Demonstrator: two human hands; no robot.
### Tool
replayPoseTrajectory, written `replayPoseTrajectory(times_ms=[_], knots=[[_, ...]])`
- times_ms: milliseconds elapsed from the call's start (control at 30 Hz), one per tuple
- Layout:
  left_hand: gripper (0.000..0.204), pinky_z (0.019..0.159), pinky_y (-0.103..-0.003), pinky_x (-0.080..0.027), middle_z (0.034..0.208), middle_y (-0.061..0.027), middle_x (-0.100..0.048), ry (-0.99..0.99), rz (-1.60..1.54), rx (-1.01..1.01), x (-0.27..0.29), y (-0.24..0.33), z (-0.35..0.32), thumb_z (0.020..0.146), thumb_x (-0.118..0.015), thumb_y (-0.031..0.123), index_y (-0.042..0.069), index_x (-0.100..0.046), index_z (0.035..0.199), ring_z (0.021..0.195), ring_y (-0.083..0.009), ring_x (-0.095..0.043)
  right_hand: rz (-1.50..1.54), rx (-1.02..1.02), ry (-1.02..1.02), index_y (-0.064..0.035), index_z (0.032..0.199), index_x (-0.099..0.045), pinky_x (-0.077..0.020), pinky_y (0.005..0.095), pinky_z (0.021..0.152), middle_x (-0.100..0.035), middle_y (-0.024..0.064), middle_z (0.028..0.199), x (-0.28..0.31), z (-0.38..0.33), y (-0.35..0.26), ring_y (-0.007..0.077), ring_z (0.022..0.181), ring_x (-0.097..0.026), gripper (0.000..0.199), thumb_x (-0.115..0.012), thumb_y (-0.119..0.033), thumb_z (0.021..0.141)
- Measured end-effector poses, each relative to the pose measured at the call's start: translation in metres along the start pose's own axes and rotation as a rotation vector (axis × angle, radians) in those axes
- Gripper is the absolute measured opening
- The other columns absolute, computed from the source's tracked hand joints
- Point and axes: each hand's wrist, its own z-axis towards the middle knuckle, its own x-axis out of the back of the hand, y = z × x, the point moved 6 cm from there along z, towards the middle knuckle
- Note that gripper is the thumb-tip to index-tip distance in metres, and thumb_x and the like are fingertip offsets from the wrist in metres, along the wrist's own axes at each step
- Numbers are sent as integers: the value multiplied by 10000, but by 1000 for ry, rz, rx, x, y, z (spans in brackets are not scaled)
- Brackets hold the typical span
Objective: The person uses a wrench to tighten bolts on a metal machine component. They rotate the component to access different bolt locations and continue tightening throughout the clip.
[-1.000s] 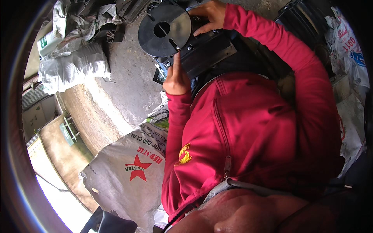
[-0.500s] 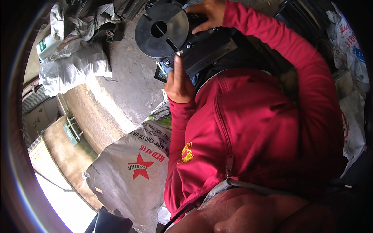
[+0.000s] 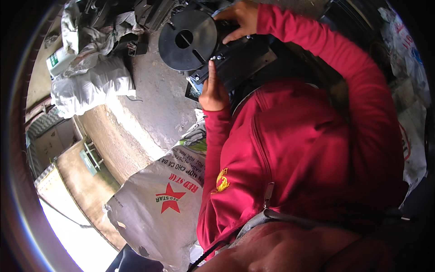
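A black round disc [image 3: 199, 32] with a central hole and narrow slots sits on a black metal frame [image 3: 247, 59] in front of me. Several shiny bolts [image 3: 219, 57] stand along the frame beside the disc. My left hand [image 3: 215, 95] points its stretched index finger at the disc's slot, the tip touching a small bright bolt head; its other fingers are partly hidden. Beyond the frame, my right hand [image 3: 242, 19] grips the black metal part at the disc's far right edge, thumb on the near side and fingertips hidden behind it.
White plastic-wrapped bundles [image 3: 93, 86] and a white container [image 3: 60, 61] lie at the left on the grey floor [image 3: 156, 97]. A printed white sack [image 3: 154, 213] rests beside my left arm. More plastic bags [image 3: 410, 68] are at the far right, with dark metal pieces [image 3: 156, 18] at the back.
My left index finger has shifted slightly right along the disc's edge to the bolt. The right hand keeps its place, and the whole view has tilted a little.
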Motion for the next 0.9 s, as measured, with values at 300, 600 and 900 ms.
replayPoseTrajectory(times_ms=[300, 600, 900], knots=[[599, 472, -380, -427, 624, -113, -550, -127, 97, 36, -6, 2, -3, 830, -526, -38, 204, -522, 1378, 470, -256, -542, -2, 23, -9, -26, 1131, -634, -537, 387, 721, -684, 186, 918, -1, 0, -6, 332, 820, -676, 597, -759, -443, 723], [613, 474, -338, -440, 661, -107, -556, -67, 128, -42, -14, -1, 1, 785, -546, -72, 149, -545, 1357, 472, -243, -534, -22, -42, -41, -45, 1109, -645, -534, 398, 704, -683, 180, 907, -1, 2, -1, 338, 806, -673, 574, -754, -455, 722], [576, 493, -388, -438, 634, -143, -557, -149, 60, 70, -14, -11, -5, 831, -515, -41, 173, -536, 1365, 464, -266, -527, 40, 12, -28, -39, 1087, -648, -525, 385, 674, -677, 170, 846, -4, 0, -4, 323, 756, -669, 554, -757, -446, 726]])
